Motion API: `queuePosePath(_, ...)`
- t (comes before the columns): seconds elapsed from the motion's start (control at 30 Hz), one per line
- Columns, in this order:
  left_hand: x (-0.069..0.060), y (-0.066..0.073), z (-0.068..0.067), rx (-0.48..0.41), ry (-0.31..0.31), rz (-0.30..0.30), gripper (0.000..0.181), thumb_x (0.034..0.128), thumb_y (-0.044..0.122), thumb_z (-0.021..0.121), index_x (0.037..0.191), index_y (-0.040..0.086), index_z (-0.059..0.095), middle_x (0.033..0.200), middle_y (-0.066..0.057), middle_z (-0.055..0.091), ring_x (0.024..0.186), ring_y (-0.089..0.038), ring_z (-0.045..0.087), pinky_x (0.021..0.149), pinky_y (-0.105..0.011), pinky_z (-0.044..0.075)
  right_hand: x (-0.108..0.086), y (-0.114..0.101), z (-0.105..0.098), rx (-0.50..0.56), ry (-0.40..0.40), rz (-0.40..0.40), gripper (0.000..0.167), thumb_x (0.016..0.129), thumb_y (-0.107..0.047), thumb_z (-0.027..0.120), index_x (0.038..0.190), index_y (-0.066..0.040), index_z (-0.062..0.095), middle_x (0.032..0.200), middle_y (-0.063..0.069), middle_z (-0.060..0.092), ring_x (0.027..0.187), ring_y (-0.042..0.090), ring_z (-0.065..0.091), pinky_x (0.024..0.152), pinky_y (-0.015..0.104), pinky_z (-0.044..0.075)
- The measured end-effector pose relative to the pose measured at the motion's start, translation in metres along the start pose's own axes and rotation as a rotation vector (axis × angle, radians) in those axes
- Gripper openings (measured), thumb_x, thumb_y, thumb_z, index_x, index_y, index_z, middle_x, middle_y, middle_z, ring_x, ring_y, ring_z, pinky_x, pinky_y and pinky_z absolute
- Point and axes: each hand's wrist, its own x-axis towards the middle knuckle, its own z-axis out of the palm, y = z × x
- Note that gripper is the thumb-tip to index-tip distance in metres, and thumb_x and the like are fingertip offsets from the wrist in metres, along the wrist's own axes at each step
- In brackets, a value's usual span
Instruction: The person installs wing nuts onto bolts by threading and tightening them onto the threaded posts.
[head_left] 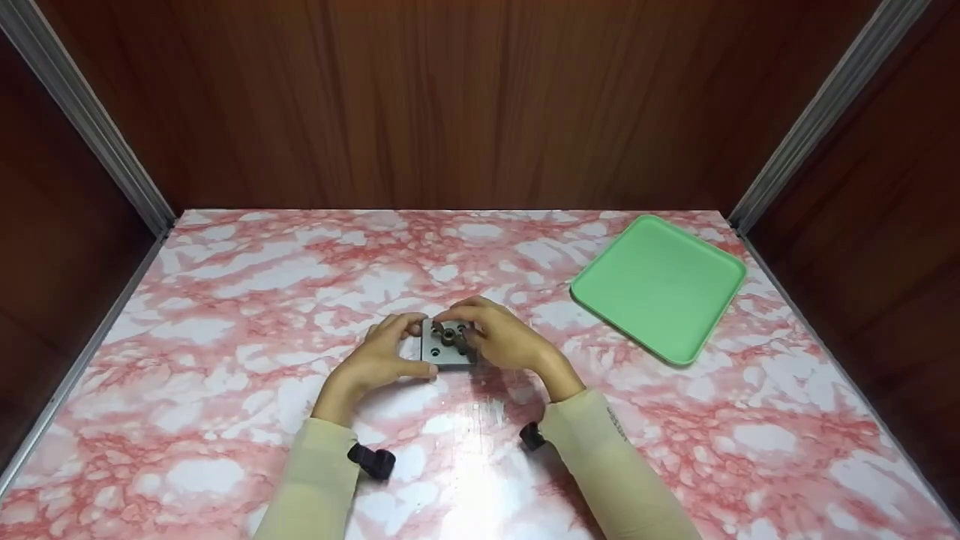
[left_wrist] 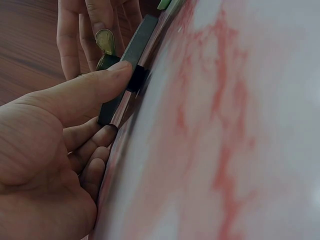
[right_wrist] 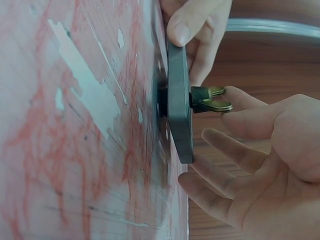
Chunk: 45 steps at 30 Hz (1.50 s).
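Observation:
A grey metal plate [head_left: 452, 358] with several holes lies near the middle of the table. My left hand [head_left: 379, 361] grips its left side, thumb [left_wrist: 112, 80] on the near edge and fingers at the far edge. A brass-coloured wing nut [right_wrist: 212, 100] stands on top of the plate, and thumb and index finger of my right hand [head_left: 510, 339] pinch its wings. The other right fingers [right_wrist: 220, 182] spread beside the plate. Under the plate a dark piece [left_wrist: 137, 78] shows, which holds it slightly off the tabletop.
A light green square tray [head_left: 660, 289] lies at the back right, turned at an angle. The red-and-white marbled table [head_left: 225, 330] is bordered by brown wood-grain panels [head_left: 450, 105] at the back and both sides, with metal rails at the corners.

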Motion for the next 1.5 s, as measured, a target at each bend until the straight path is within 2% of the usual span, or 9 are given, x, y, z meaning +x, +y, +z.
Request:
queuePosePath(0.33,-0.0004,0.0012,0.0000,-0.006,0.000,0.002,0.093,0.0784,0.024,0.094,0.159,0.015,0.046,0.149,-0.007,0.051,0.142,-0.031,0.037,0.120,-0.056,0.033,-0.0006,0.0008,-0.0008,0.001,0.016,0.024,0.045,0.104,0.000,0.059,0.146,-0.013,0.064,0.148,0.014,0.057,0.132,0.031,0.056,0.112,0.051,0.046)
queuePosePath(0.6,0.0002,0.0002,0.0003,-0.026,-0.002,-0.008,0.093,0.0784,0.024,0.094,0.158,0.016,0.047,0.149,-0.006,0.051,0.143,-0.031,0.036,0.120,-0.057,0.033,0.0005,0.0020,0.0002,-0.010,0.017,0.035,0.045,0.104,-0.007,0.065,0.149,-0.014,0.061,0.149,0.015,0.055,0.136,0.032,0.055,0.114,0.052,0.044)
queuePosePath(0.83,0.0006,-0.0002,0.0002,-0.020,0.000,-0.003,0.093,0.0781,0.023,0.094,0.158,0.015,0.047,0.149,-0.007,0.051,0.143,-0.031,0.037,0.120,-0.056,0.032,0.0002,0.0014,0.0005,-0.010,0.008,0.043,0.049,0.103,-0.011,0.067,0.152,-0.012,0.058,0.149,0.017,0.054,0.131,0.034,0.056,0.111,0.052,0.046)
queuePosePath(1.03,0.0001,0.0002,0.0003,-0.023,0.004,0.009,0.091,0.0781,0.022,0.093,0.157,0.014,0.049,0.147,-0.006,0.052,0.142,-0.032,0.036,0.121,-0.055,0.030,-0.0006,0.0014,0.0006,-0.029,0.014,0.042,0.053,0.103,-0.015,0.069,0.154,-0.012,0.056,0.152,0.016,0.053,0.136,0.033,0.054,0.115,0.053,0.044)
queuePosePath(1.5,0.0007,-0.0003,0.0004,-0.055,0.005,0.021,0.091,0.0768,0.018,0.094,0.156,0.012,0.049,0.143,-0.007,0.052,0.139,-0.031,0.036,0.122,-0.055,0.027,-0.0011,0.0000,0.0031,0.016,0.061,0.098,0.053,0.099,-0.019,0.075,0.149,-0.011,0.060,0.145,0.015,0.057,0.120,0.033,0.058,0.106,0.051,0.048)
